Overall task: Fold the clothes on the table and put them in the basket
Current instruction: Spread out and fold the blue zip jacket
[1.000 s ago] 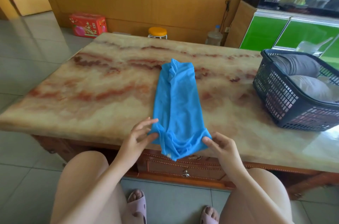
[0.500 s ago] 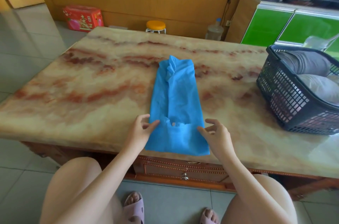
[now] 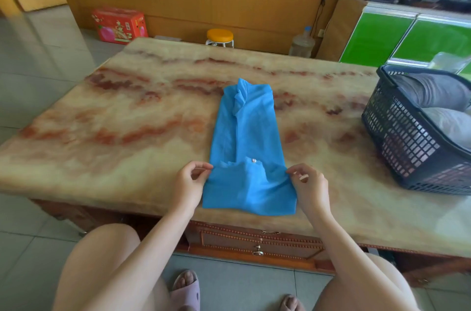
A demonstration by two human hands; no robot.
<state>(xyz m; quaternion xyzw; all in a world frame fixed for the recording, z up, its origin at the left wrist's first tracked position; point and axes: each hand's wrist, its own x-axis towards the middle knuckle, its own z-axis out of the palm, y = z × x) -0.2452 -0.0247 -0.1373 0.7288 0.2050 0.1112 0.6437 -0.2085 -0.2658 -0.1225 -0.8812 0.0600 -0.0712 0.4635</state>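
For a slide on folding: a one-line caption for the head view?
Left hand and right hand pinch the shirt at its folded near end; basket on the table.

Basket (image 3: 407, 147) cut off by right edge, tag (image 3: 253, 160) on blue shirt (image 3: 244, 127) unreadable

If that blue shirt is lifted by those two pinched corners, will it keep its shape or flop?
Probably flop: the blue shirt wrinkles and sags where the left hand and right hand pinch it. It looks thin, so likely light. On the glossy table it may slide easily.
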